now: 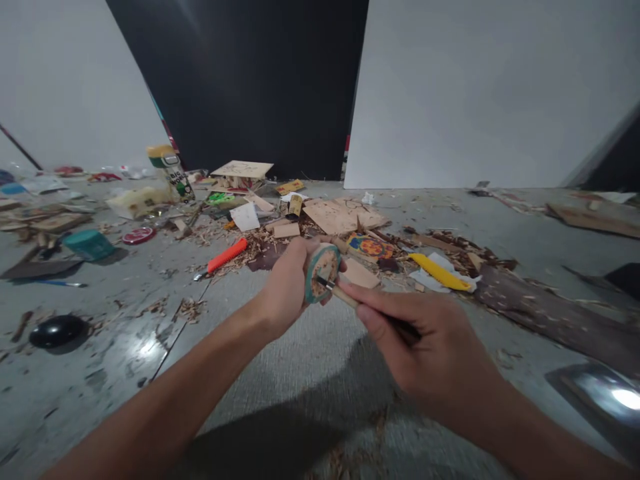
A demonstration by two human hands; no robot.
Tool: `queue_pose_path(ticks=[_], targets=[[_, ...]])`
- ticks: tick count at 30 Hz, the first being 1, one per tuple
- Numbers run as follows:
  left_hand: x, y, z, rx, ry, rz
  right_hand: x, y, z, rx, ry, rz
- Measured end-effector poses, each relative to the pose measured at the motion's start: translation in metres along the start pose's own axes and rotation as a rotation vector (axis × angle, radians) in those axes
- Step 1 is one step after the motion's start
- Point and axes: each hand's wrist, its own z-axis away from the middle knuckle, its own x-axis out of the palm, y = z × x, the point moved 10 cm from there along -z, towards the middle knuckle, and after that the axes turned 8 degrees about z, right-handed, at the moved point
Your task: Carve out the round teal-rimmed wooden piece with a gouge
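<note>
Closed around a round piece (pixel 329 263) with a teal edge is the left hand (pixel 284 287), and by the right hand (pixel 435 333) the light handle of a thin carving tool (pixel 345 295) is gripped. The piece is held up above the floor (pixel 300 363), in front of the body, and its face is reached by the dark tip of the tool; whether the surface is really touched cannot be told with certainty. The pale face is seen rough and pitted, so the work on it can be judged as partly done. No evenly smooth face is shown, and how much is left cannot be told exactly.

As for the number, one round piece and one carving tool are held. Beyond the hands, one orange-handled tool (pixel 227 255) and one yellow-handled tool (pixel 440 271) are counted. One colourfully patterned piece (pixel 370 247), one teal object (pixel 89 245), one red disc (pixel 139 235), one glossy black object (pixel 57 331) and one printed container (pixel 176 180) are also seen. The wood shavings (pixel 193 310) are too many to be counted.
</note>
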Motion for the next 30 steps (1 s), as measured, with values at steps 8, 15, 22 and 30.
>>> queue_pose_path(ticks=[8,15,22,30], targets=[[-0.026,-0.034,-0.015,-0.162,0.022,-0.257,0.014,-0.019,0.011,-0.415,-0.008,0.539],[-0.017,-0.028,-0.02,-0.188,-0.072,0.164,0.009,0.003,-0.006,-0.207,-0.215,0.244],[-0.012,-0.004,-0.013,-0.059,-0.046,0.396,-0.005,0.0,-0.003,-0.158,-0.196,0.246],[-0.008,0.004,-0.008,-0.048,-0.08,0.442,0.0,-0.001,-0.004,-0.154,-0.182,0.253]])
